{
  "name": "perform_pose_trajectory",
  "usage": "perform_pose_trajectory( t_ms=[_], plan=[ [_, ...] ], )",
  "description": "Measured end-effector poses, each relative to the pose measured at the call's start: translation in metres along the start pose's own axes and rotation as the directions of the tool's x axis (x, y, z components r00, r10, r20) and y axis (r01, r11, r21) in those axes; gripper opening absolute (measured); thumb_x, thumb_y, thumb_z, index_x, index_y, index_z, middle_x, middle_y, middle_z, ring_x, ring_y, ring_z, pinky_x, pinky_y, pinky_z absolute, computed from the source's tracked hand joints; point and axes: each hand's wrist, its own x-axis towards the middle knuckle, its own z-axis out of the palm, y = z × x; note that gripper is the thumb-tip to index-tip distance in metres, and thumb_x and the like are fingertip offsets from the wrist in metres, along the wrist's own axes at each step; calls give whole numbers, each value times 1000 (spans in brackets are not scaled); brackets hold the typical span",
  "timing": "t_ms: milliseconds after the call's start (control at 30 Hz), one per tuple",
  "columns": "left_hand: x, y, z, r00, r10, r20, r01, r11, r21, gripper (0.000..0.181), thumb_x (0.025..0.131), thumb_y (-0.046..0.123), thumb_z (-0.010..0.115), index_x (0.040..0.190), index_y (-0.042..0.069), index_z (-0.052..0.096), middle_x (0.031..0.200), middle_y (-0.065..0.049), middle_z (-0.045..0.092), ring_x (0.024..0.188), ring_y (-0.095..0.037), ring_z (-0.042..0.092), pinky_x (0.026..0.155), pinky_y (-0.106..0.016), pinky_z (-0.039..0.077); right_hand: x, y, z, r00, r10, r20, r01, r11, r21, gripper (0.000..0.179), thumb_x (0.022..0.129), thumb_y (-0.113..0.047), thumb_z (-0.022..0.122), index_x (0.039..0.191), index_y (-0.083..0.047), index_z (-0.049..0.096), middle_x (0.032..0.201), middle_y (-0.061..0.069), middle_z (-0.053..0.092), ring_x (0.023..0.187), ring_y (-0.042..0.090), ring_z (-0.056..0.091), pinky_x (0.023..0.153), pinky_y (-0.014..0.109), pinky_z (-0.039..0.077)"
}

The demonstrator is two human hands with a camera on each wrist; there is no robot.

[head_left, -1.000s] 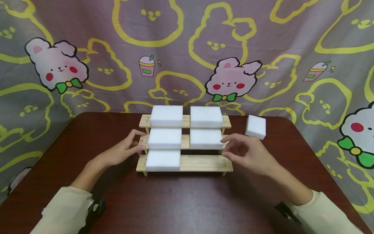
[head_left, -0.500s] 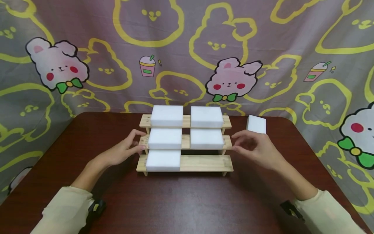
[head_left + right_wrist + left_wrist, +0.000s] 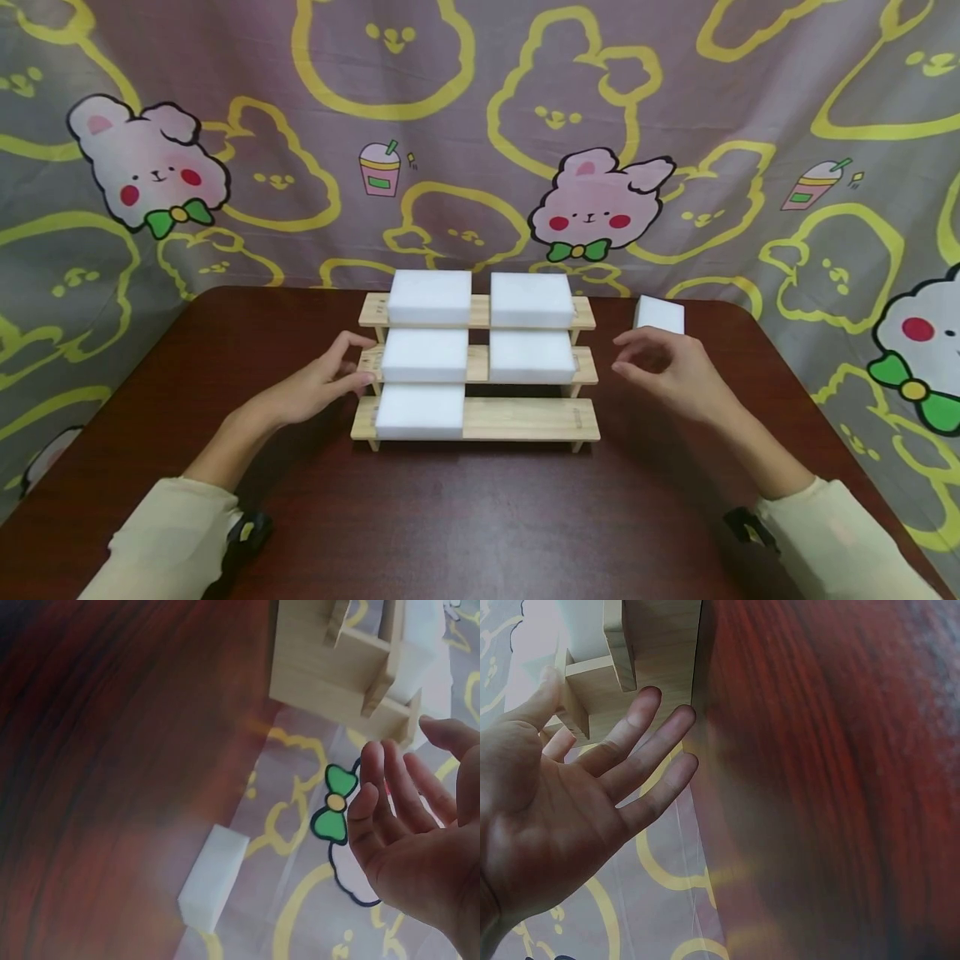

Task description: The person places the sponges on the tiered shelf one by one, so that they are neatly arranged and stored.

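Observation:
A three-tier wooden stand (image 3: pixel 525 419) holds white foam-like blocks. Two lie on the top tier, including a right one (image 3: pixel 530 298); two are on the middle, with a left one (image 3: pixel 423 353); one block (image 3: pixel 420 410) sits at the left of the bottom tier. My left hand (image 3: pixel 311 392) pinches the left end of the middle plank between thumb and index finger; its other fingers extend loosely in the left wrist view. My right hand (image 3: pixel 678 371) hovers right of the stand, fingers loosely bent and holding nothing. Beyond it lies a separate white block (image 3: pixel 214 877), partly hidden in the head view.
The stand rests on a dark reddish-brown table (image 3: pixel 480 525). A curtain (image 3: pixel 465 125) with cartoon rabbits and yellow outlines hangs behind and beside the table. The separate block lies near the table's far right edge.
My right hand has drawn back from the right middle block and moved rightward, now overlapping the separate block in the head view. My left hand stays at the stand.

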Motion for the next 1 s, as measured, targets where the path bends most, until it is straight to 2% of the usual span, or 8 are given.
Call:
perform_pose_trajectory(
  t_ms=[133,333,600,800,1000],
  plan=[
    [0,0,0,1000,-3,-2,3,1000,1,51,110,16,54,146,0,23,110,-20,67,95,-25,65,85,-46,51,2,11,-2,999,49,-8,-49,999,-8,26,91,-11,81,116,-7,72,95,4,76,80,15,67,70,24,52],
    [0,1,0,1000,-7,-4,7,1000,13,51,110,15,54,146,0,23,110,-20,67,95,-25,65,85,-47,51,5,29,-6,996,71,-45,-72,997,-26,24,91,-10,81,112,-3,72,94,9,76,79,15,70,68,20,51],
    [0,1,0,1000,-7,-3,7,1000,5,50,110,15,54,146,-1,23,109,-21,66,94,-25,64,84,-47,51,10,52,-12,982,151,-116,-163,982,-97,29,93,-16,78,115,2,71,106,23,74,91,39,73,65,23,50],
    [0,-1,0,1000,-2,-3,2,1000,-6,50,110,15,54,146,-1,23,110,-21,67,95,-25,65,86,-48,51,16,65,-15,972,174,-160,-198,968,-152,34,93,-17,78,118,4,70,111,27,72,97,44,70,74,38,50],
    [0,-1,0,1000,-6,1,6,1000,-5,51,110,16,54,146,0,23,111,-21,67,95,-25,65,86,-48,51,23,76,-14,963,224,-149,-253,942,-219,45,92,-23,78,124,6,66,109,31,69,95,42,62,77,46,44]
  ],
)
